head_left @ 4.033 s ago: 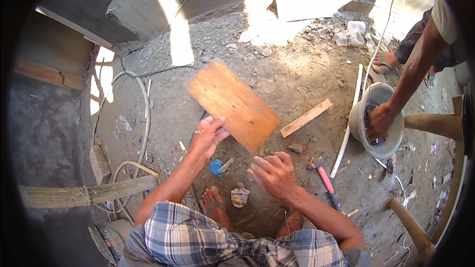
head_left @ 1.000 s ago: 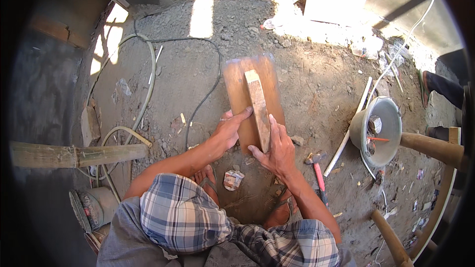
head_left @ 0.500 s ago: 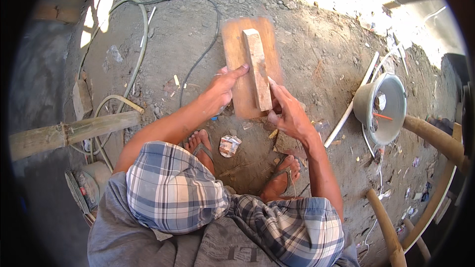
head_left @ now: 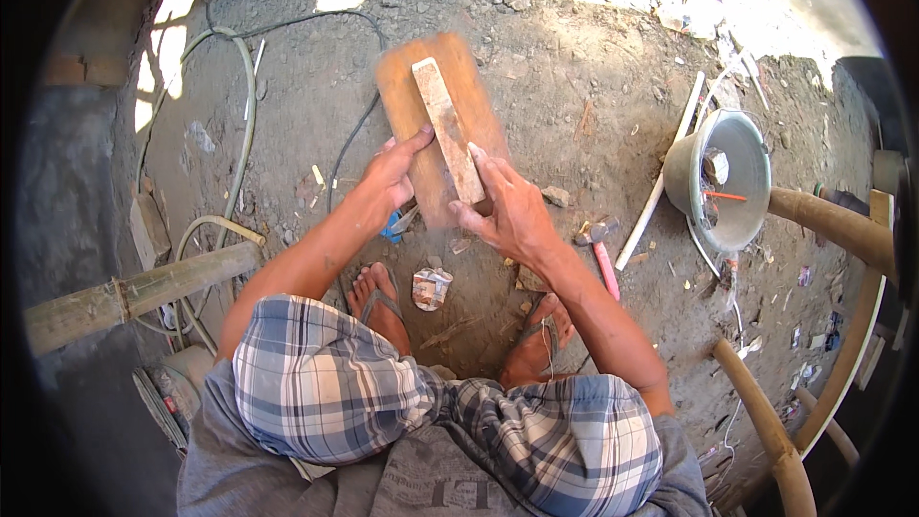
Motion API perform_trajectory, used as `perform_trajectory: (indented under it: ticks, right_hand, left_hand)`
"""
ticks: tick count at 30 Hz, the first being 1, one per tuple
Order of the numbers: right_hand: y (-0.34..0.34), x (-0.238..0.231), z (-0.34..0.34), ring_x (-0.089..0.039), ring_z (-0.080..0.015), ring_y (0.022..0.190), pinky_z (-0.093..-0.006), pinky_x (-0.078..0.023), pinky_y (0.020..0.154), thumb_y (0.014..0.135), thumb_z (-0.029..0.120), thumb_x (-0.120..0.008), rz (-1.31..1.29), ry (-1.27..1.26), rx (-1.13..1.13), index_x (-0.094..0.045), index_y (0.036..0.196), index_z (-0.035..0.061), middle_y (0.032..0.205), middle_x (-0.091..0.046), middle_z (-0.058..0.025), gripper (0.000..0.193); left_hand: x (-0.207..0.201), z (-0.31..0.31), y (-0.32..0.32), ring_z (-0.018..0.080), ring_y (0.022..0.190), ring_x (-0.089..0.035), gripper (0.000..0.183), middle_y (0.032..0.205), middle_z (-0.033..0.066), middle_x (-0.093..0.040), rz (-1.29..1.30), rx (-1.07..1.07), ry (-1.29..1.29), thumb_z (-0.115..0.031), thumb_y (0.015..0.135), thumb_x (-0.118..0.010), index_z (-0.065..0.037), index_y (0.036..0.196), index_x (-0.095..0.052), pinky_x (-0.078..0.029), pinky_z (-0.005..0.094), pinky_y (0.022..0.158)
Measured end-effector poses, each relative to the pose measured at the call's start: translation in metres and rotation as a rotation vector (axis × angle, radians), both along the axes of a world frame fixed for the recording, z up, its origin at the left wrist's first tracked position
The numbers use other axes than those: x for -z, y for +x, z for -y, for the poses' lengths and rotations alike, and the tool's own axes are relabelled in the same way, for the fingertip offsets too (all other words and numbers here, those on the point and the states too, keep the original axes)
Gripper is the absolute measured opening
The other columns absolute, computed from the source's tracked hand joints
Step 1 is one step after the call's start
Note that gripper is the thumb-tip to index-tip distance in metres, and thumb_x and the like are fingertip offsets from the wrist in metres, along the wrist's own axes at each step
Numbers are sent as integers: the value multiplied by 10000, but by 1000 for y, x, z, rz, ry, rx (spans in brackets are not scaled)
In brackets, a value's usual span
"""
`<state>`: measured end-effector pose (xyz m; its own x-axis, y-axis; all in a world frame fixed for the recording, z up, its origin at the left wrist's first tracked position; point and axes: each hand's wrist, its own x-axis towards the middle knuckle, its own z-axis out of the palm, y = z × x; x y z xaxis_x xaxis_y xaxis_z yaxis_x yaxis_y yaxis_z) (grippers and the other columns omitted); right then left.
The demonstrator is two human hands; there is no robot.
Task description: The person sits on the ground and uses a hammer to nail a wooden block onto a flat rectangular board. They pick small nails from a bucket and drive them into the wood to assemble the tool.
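Observation:
Held out in front of me is a wooden plastering float, a flat brown board (head_left: 469,86) with a pale wooden block handle (head_left: 442,120) along its middle. It tilts, its far end leaning left. My left hand (head_left: 392,170) grips the board's left edge, thumb on top beside the block and fingers hidden underneath. My right hand (head_left: 512,206) pinches around the near end of the block, at the board's lower right. Below the float, a hammer (head_left: 603,257) with a red handle lies on the ground near my right forearm. Something blue (head_left: 392,227) lies beneath my left wrist.
A grey bucket (head_left: 682,177) lies tipped at the right, beside a white pipe (head_left: 661,172) and bamboo poles (head_left: 833,220). Another bamboo pole (head_left: 153,287) and a hose (head_left: 251,115) are at the left. A crumpled packet (head_left: 432,288) sits between my sandalled feet.
The float has turned anticlockwise and shifted left in the picture, both hands still on it. The red-handled hammer now shows beside my right forearm.

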<state>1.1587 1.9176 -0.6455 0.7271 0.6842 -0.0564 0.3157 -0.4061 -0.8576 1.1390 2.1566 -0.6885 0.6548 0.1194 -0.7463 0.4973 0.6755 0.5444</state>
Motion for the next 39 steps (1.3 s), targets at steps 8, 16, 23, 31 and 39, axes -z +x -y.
perform_trajectory:
  ticks: [8, 16, 23, 31, 39]
  right_hand:
    - [-7, 8, 4, -675, -464, 1235, -506, -564, 1045, 905, 283, -848, 134, 88, 39, -475, 1586, -24, 1405, -653, -283, 835]
    - [-11, 11, 5, -678, -453, 1242, -491, -568, 1049, 862, 188, -829, 124, 139, 103, -483, 1600, 0, 1415, -654, -275, 836]
    - [-15, 10, 7, -690, -450, 1224, -490, -579, 1025, 852, 181, -828, 165, 127, 133, -477, 1607, 3, 1408, -658, -274, 851]
    - [28, -9, 18, -714, -320, 942, -430, -579, 837, 976, 357, -779, -228, 13, -83, -463, 1631, -2, 1193, -681, -214, 810]
    - [41, -17, -3, -669, -276, 849, -425, -549, 776, 951, 387, -790, -109, -41, -92, -517, 1588, -26, 1023, -637, -172, 807]
  left_hand:
    - [-14, 16, -8, 341, 1285, -695, 535, 1420, 199, -676, 45, -120, 92, -186, 1059, -745, -4, 1499, -501, -584, 529, 1098]
    - [-19, 18, -6, 304, 1239, -717, 507, 1352, 201, -714, 158, -99, 107, -183, 1035, -783, 30, 1439, -563, -596, 459, 1058]
    - [-18, 25, -6, 302, 1214, -728, 496, 1344, 204, -719, 164, -109, 128, -182, 1045, -765, 39, 1439, -561, -614, 449, 1030]
    - [-23, 14, 4, 322, 1267, -709, 491, 1427, 190, -679, 135, -85, 84, -162, 1051, -754, 2, 1468, -553, -599, 506, 1088]
    - [-15, 6, 9, 363, 1265, -705, 525, 1393, 218, -683, 106, -86, 42, -144, 1049, -750, 17, 1487, -512, -606, 554, 1076]
